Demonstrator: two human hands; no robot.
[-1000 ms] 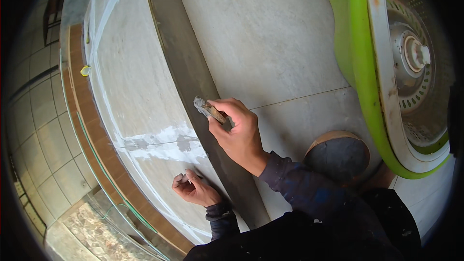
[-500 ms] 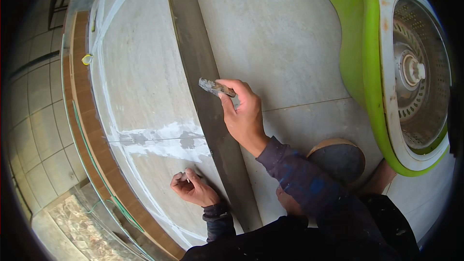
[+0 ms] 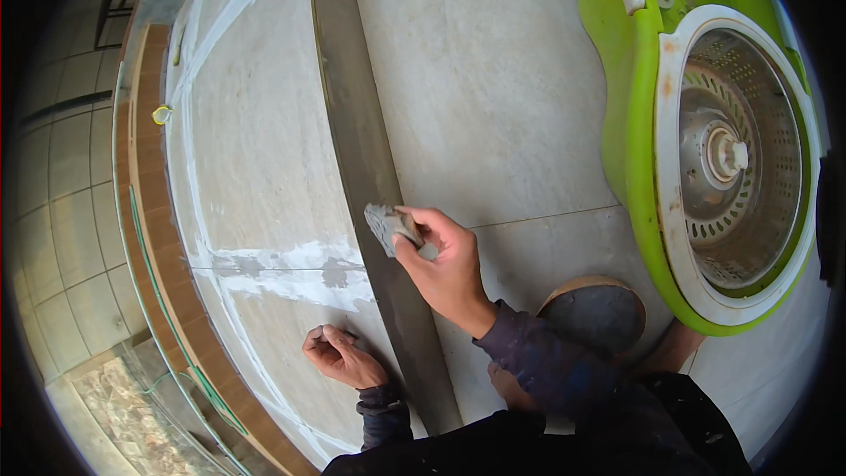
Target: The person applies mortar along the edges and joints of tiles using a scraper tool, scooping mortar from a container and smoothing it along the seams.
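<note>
Paste-coated piece, I saw remotely, was at ten o'clock of the right hand, pinched by fingertips, probably so its smeared end stood free over the dark strip. At view's seven o'clock, the left hand was curled; contents I could not tell.

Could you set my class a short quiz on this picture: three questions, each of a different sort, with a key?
1. Which hand holds the grey-smeared tool?
2. True or false: the perforated metal basket sits in the green bucket.
3. The streaks across the pale tiles are: a) red, b) white, c) green.

Key: 1. the right hand; 2. true; 3. b.
</note>
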